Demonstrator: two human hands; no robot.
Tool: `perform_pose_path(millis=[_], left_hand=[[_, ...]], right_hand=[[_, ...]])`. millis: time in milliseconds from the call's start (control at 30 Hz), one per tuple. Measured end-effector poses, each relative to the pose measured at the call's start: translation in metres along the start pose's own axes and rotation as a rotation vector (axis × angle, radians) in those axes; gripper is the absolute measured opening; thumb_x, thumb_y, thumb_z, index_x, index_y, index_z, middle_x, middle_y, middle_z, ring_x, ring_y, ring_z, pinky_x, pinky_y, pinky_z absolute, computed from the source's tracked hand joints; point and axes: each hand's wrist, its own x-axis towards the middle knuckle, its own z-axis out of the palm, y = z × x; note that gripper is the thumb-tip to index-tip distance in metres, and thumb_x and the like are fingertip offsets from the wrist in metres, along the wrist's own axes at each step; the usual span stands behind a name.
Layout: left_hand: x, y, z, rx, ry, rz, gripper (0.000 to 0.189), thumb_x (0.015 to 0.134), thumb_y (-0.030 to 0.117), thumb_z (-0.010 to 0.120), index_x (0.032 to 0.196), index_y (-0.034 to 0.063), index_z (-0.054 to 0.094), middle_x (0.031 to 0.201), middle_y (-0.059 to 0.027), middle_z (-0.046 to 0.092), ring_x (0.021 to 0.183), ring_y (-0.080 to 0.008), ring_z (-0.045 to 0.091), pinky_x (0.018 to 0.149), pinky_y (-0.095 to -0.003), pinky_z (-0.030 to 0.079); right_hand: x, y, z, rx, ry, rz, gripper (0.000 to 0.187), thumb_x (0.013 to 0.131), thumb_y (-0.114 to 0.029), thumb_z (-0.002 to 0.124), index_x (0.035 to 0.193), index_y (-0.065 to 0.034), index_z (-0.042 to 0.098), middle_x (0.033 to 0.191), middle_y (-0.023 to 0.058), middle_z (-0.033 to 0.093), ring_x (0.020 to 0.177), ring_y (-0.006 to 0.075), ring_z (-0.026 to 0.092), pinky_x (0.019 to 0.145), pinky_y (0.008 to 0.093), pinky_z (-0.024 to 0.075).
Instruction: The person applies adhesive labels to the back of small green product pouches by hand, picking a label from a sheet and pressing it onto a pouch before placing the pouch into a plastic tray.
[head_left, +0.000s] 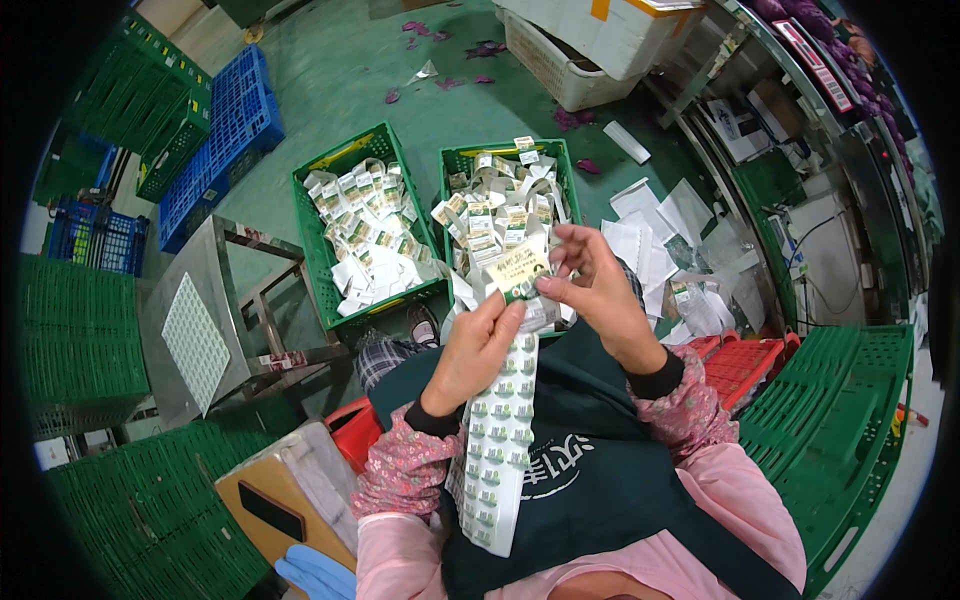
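Observation:
My left hand (474, 351) pinches a printed label (517, 271), cream above and green below, between thumb and fingers. A long sheet of small green-and-white stickers (496, 442) hangs from under this hand across my dark apron. My right hand (604, 296) has its thumb and index finger on the label's right edge, its other fingers curled loosely. Whether a small sticker lies under that thumb is hidden. Before me stand two green plastic crates: the left crate (306, 255) holds folded label strips (367, 217), the right crate (572, 174) a looser tangle of label strips (480, 217).
A metal stool (169, 367) at left bears another sticker sheet (196, 343). A phone (271, 510) lies on a cardboard box (244, 536). Stacked green crates (82, 337) stand left, more (810, 420) right. Loose white paper (637, 247) litters the floor beside a metal rack (705, 165).

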Motion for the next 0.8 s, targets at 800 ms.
perform_pose_path(millis=[800], left_hand=[[0.036,0.002,-0.011,0.665,0.364,0.124,0.026,0.092,0.022,0.057,0.076,0.0031,0.047,0.052,-0.0153,0.054,0.049,-0.0296,0.059,0.044,-0.0402,0.043]], right_hand=[[0.0,-0.005,0.029,-0.671,0.062,-0.814,0.017,0.07,0.0,0.068,0.081,-0.0024,0.055,0.077,0.0109,0.055,0.073,0.0303,0.055,0.065,0.0373,0.0443]])
